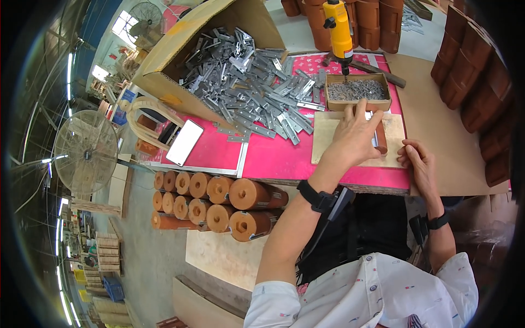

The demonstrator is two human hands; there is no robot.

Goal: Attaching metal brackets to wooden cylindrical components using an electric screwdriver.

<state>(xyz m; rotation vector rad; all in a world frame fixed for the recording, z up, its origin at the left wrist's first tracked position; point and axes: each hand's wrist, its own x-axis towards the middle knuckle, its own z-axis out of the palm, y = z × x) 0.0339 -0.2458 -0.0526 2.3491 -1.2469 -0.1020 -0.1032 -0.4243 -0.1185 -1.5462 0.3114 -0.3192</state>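
A person in a white patterned shirt, seen from above, works at a counter (pixel 273 158) topped with a bright pink sheet. The left hand (pixel 353 136) lies with its fingers spread over a small brown wooden piece (pixel 380 138), pressing it flat onto a pale plywood board (pixel 395 131) that sits on the pink sheet; a bit of bright metal shows beside the piece. The right hand (pixel 418 164) rests at the counter's near edge just beside the board, its fingers curled loosely and holding nothing. Behind the board stands a shallow wooden box of screws (pixel 357 91), and a yellow power screwdriver (pixel 339 30) hangs point down over it. To the left, a tipped cardboard box (pixel 188 46) spills a wide heap of grey metal brackets (pixel 251 82) across the counter. A white phone (pixel 185 142) lies at the pink sheet's left end. Below the counter, round brown wooden pieces (pixel 219 202) are stacked on their sides, and more are piled at the far and right edges. A standing fan (pixel 86 153) and a concrete floor fill the workshop at left.
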